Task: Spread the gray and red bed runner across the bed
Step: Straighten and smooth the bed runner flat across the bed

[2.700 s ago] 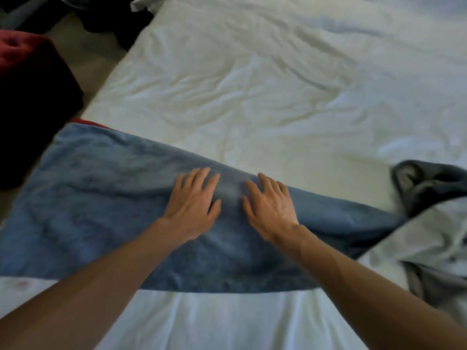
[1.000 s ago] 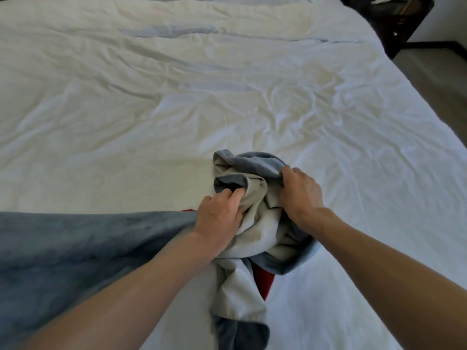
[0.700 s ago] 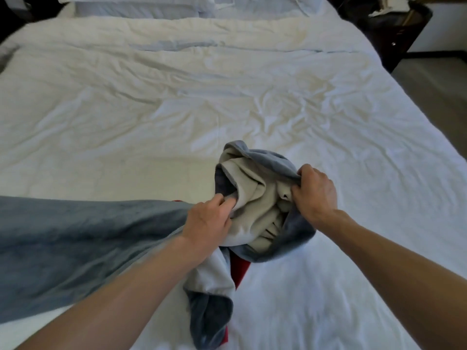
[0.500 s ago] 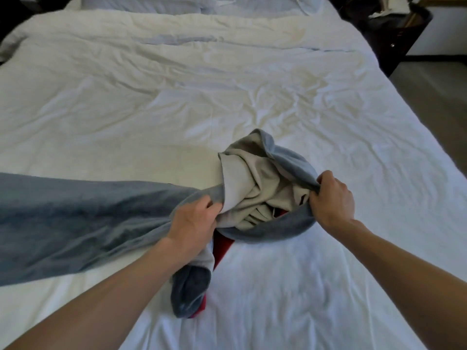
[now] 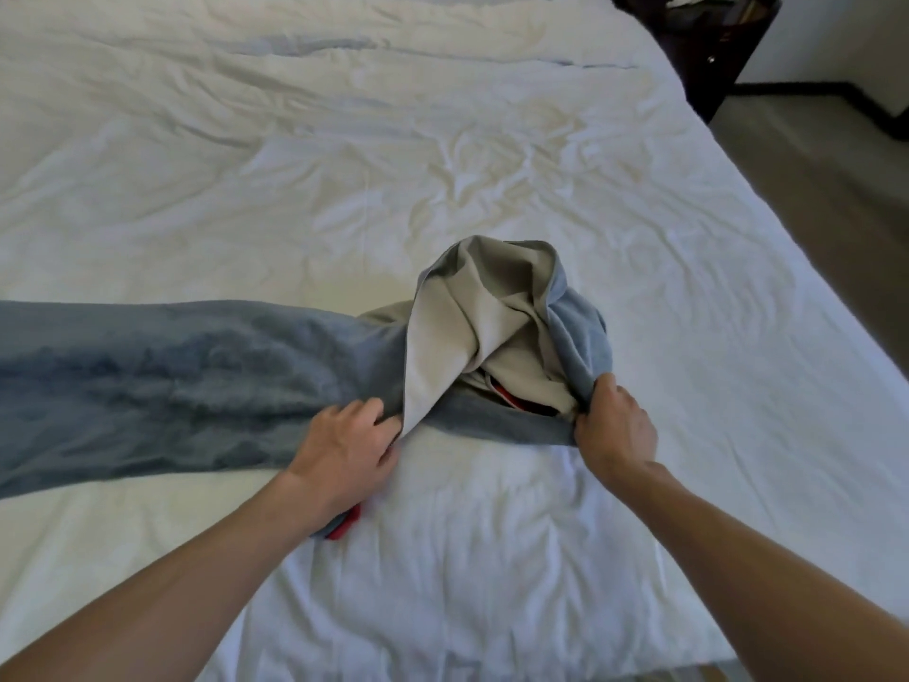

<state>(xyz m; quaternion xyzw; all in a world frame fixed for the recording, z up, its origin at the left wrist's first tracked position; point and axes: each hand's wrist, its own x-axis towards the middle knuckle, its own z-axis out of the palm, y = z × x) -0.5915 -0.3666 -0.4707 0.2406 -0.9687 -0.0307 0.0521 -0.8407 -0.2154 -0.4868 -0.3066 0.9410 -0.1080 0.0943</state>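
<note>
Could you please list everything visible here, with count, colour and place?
bed runner: one, gray with a pale lining and red trim; laid flat across the left half of the bed, bunched into a heap at the middle.
bed: one, covered in wrinkled white bedding; fills most of the view.
nightstand: one, dark; top right, beside the bed.
floor: gray-brown; right of the bed.
left hand: one; gripping the runner's near edge where the flat part meets the heap.
right hand: one; gripping the heap's right end.
</note>
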